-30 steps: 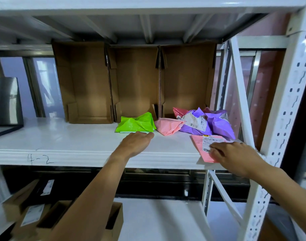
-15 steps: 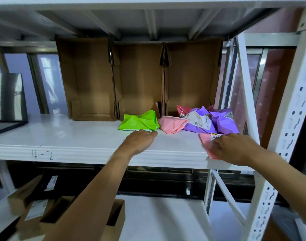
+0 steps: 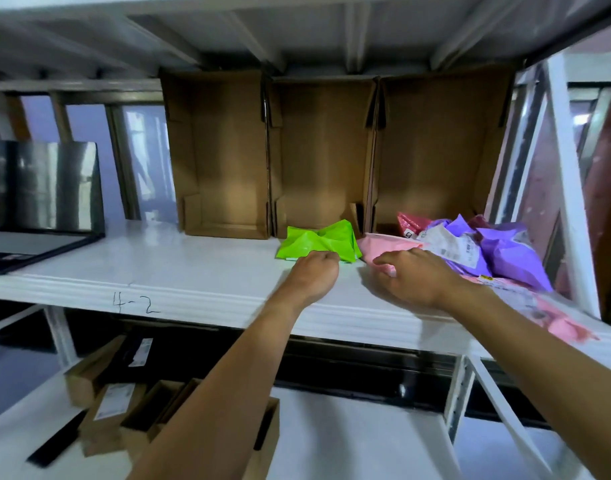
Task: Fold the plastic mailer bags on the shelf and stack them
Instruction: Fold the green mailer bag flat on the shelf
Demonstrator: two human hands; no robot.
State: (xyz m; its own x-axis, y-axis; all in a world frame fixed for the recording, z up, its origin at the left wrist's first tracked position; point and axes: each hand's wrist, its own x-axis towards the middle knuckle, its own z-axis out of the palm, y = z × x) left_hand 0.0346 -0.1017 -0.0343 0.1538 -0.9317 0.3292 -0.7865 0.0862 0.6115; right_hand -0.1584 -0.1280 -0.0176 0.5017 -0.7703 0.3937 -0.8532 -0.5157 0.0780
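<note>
At the front right edge of the white shelf point(image 3: 193, 282), a flat labelled mailer point(image 3: 557, 320), pink and blurred, is laid partly over the lip. Further in, the near edge of a crumpled green mailer point(image 3: 318, 239) is pinched by the curled fingers of the left hand point(image 3: 312, 277). Just beside it, a pink mailer point(image 3: 390, 243) is gripped at its near edge by the right hand point(image 3: 413, 280). Purple mailers point(image 3: 512, 254) are heaped to the right. Three open cardboard boxes point(image 3: 228, 150) are stood along the back.

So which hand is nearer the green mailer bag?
Left. The left hand grips the front edge of the green mailer bag; the right hand pinches the pink mailer bag beside it.
</note>
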